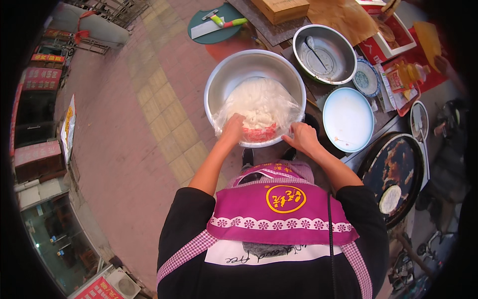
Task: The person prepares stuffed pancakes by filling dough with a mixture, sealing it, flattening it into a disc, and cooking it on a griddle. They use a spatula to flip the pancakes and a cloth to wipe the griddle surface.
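A large stainless steel bowl point(239, 67) stands before me with a mass of pale dough point(261, 99) in it. Clear plastic film point(289, 106) lies over the dough, bunched and wrinkled toward the near rim. My left hand point(233, 129) pinches the film over the bowl's near left side. At the near right rim, my right hand point(304, 137) has its fingers on the film's edge, thumb by the rim. Red printing point(259, 132) shows on the plastic between both hands. My fingertips are partly hidden in the film.
To the right are a steel basin with a ladle point(315, 52), a pale blue-rimmed plate point(348, 117), a patterned bowl point(366, 76), and an oil bottle point(405, 76). A round griddle point(396, 168) holds one flatbread point(390, 199). Beyond, a cleaver point(207, 29) rests on a green board point(196, 18).
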The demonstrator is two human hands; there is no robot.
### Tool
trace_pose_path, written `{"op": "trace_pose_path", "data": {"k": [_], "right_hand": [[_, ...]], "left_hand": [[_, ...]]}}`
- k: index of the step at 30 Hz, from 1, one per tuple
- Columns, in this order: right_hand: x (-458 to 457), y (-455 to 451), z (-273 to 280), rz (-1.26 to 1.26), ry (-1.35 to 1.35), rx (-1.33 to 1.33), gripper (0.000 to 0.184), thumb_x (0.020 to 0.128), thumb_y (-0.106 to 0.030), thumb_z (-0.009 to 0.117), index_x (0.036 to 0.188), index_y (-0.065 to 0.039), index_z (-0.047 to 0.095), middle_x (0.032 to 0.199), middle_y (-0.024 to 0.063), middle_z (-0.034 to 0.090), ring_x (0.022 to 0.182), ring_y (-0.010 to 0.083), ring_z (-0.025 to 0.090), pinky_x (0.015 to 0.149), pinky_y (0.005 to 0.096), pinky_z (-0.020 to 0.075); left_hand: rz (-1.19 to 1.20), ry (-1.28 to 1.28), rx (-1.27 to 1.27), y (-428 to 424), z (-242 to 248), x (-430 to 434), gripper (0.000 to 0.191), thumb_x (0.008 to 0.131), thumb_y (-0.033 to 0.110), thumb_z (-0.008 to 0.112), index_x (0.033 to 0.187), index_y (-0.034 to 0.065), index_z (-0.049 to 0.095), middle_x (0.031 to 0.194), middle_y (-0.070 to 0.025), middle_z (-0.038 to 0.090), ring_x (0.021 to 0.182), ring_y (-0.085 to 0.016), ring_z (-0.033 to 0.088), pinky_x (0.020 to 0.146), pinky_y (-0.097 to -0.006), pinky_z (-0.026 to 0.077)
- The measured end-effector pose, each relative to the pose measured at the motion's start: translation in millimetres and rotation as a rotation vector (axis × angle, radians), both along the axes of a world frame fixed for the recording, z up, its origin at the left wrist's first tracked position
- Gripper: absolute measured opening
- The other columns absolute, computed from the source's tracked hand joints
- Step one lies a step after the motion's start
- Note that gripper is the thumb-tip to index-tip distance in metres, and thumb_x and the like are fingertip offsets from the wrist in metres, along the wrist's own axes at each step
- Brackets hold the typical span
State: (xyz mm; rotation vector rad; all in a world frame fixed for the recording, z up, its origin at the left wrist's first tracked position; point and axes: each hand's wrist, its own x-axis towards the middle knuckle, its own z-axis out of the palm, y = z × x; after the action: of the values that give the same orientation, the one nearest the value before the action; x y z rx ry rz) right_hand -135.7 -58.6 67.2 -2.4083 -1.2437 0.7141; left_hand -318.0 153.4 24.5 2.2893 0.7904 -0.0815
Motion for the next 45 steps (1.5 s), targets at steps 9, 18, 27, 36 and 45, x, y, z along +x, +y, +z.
{"op": "trace_pose_path", "data": {"k": [9, 18, 27, 36, 45], "right_hand": [[-7, 7, 26, -0.445, 0.452, 0.203, 0.020, 0.079, -0.018, 0.061, 0.077, 0.002, 0.061, 0.071, 0.0093, 0.063, 0.067, 0.0171, 0.058, 0.065, 0.0319, 0.0461], [0, 15, 108, -0.493, 0.772, 0.458, 0.017, 0.091, -0.017, 0.050, 0.087, -0.003, 0.058, 0.078, 0.0043, 0.065, 0.075, 0.0132, 0.058, 0.070, 0.0266, 0.0438], [-30, -12, 113, -0.395, 0.104, -0.008, 0.026, 0.092, -0.020, 0.044, 0.083, 0.003, 0.054, 0.062, 0.0156, 0.062, 0.064, 0.0314, 0.063, 0.066, 0.0409, 0.0483], [-83, -85, 115, -0.501, 0.247, -0.046, 0.026, 0.091, -0.020, 0.044, 0.079, 0.001, 0.054, 0.057, 0.0104, 0.059, 0.055, 0.0197, 0.059, 0.058, 0.0326, 0.0456], [-105, -103, 124, -0.582, 0.320, 0.027, 0.022, 0.092, -0.017, 0.047, 0.081, 0.000, 0.054, 0.057, 0.0066, 0.058, 0.054, 0.0134, 0.055, 0.054, 0.0283, 0.0427]], "left_hand": [[-0.127, 0.013, 0.232, 25, -14, 6, 0.045, 0.078, -0.007, 0.057, 0.122, -0.0008, 0.054, 0.130, -0.0279, 0.045, 0.120, -0.041, 0.047, 0.097, -0.0420, 0.044], [-0.216, -0.119, 0.080, 35, 5, 10, 0.029, 0.081, -0.004, 0.055, 0.110, -0.0006, 0.061, 0.119, -0.0279, 0.050, 0.108, -0.040, 0.054, 0.090, -0.0427, 0.046], [-0.511, 0.051, -0.035, 45, 25, 15, 0.018, 0.086, 0.009, 0.058, 0.100, 0.0011, 0.066, 0.104, -0.0250, 0.059, 0.098, -0.039, 0.060, 0.084, -0.0423, 0.048], [-0.572, -0.030, 0.111, 0, 29, -6, 0.019, 0.077, 0.002, 0.056, 0.093, -0.0029, 0.064, 0.097, -0.0260, 0.061, 0.090, -0.040, 0.062, 0.080, -0.0441, 0.051], [-0.278, -0.371, -0.229, 31, 36, 73, 0.028, 0.080, -0.003, 0.047, 0.107, -0.0007, 0.056, 0.096, -0.0234, 0.064, 0.088, -0.033, 0.064, 0.078, -0.0398, 0.050]]}}
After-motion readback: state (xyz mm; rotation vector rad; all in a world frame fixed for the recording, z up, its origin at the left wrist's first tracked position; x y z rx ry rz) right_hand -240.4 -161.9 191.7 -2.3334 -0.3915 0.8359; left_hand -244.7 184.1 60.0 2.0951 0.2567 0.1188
